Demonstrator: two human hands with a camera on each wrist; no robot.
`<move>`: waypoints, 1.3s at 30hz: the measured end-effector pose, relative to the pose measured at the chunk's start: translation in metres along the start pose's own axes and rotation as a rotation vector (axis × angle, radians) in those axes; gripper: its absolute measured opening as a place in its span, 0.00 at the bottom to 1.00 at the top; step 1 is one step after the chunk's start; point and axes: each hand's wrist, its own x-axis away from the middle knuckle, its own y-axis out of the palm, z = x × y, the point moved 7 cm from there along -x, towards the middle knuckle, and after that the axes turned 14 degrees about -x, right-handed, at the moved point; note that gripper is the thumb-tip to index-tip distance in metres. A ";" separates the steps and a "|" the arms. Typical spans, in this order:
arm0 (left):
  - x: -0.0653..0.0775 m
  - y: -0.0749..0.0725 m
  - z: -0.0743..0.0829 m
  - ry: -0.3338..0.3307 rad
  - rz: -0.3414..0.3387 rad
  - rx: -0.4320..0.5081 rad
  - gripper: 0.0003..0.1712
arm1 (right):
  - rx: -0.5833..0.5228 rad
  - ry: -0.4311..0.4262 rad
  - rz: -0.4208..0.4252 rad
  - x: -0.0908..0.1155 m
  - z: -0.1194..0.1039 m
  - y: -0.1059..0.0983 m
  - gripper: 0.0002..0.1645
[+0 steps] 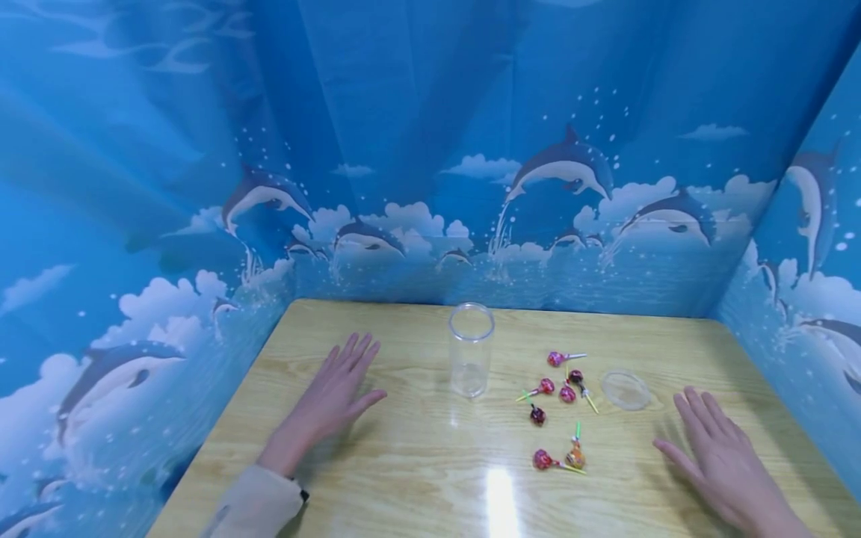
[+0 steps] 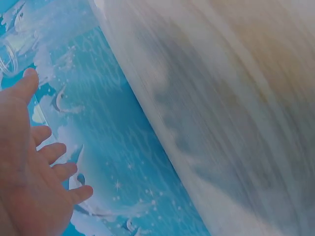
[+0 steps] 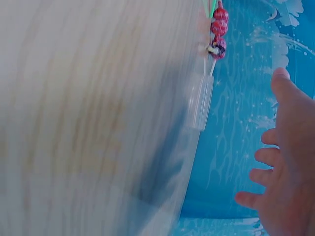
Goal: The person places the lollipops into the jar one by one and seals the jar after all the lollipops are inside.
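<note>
My left hand (image 1: 339, 392) is held flat with straight fingers over the left part of the table, holding nothing. A tall clear plastic jar (image 1: 469, 355) stands upright and uncapped to its right. On the far side, my right hand (image 1: 726, 456) also has its fingers straight and nothing in it. Just beyond its fingertips lies a round clear lid (image 1: 625, 390). Several wrapped lollipops lie between jar and lid, among them a pink one (image 1: 555, 359) at the back, a dark one (image 1: 537, 415), an orange one (image 1: 575, 457) and a red one (image 1: 542, 459) nearer the front.
The light wooden table (image 1: 403, 471) meets a blue dolphin-print curtain (image 1: 430, 149) along its back edge. More of this curtain hangs close by the left and right edges. A bright light reflection (image 1: 501, 501) shows on the tabletop at the front middle.
</note>
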 end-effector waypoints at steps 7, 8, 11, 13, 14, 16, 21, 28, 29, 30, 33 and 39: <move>-0.015 0.003 0.018 0.029 0.030 0.066 0.46 | -0.046 -0.050 0.059 -0.009 -0.019 0.006 0.43; -0.017 0.003 0.020 0.025 0.027 0.081 0.46 | -0.052 -0.050 0.069 -0.011 -0.021 0.006 0.42; -0.024 0.003 0.027 0.011 0.031 0.128 0.45 | -0.082 -0.044 0.104 -0.015 -0.027 0.007 0.37; -0.029 0.004 0.031 0.006 0.041 0.165 0.45 | -0.098 -0.025 0.117 -0.017 -0.031 0.008 0.35; -0.031 0.004 0.033 0.002 0.046 0.187 0.45 | -0.112 -0.016 0.124 -0.018 -0.032 0.009 0.34; -0.037 0.005 0.037 0.002 0.062 0.237 0.44 | -0.128 0.007 0.133 -0.021 -0.035 0.010 0.33; -0.051 0.007 0.048 -0.036 0.085 0.389 0.44 | -0.174 0.032 0.164 -0.030 -0.042 0.016 0.29; -0.074 0.010 0.061 -0.109 0.107 0.576 0.46 | -0.206 0.046 0.199 -0.048 -0.047 0.025 0.23; -0.076 0.011 0.063 -0.115 0.109 0.607 0.47 | -0.209 0.047 0.204 -0.049 -0.047 0.027 0.22; -0.079 0.012 0.065 -0.118 0.112 0.640 0.48 | -0.210 0.047 0.212 -0.051 -0.047 0.028 0.21; -0.087 0.017 0.070 -0.122 0.114 0.722 0.51 | -0.214 0.069 0.228 -0.054 -0.047 0.032 0.19; -0.100 0.026 0.079 -0.150 0.101 0.830 0.56 | -0.242 0.161 0.203 -0.061 -0.045 0.041 0.18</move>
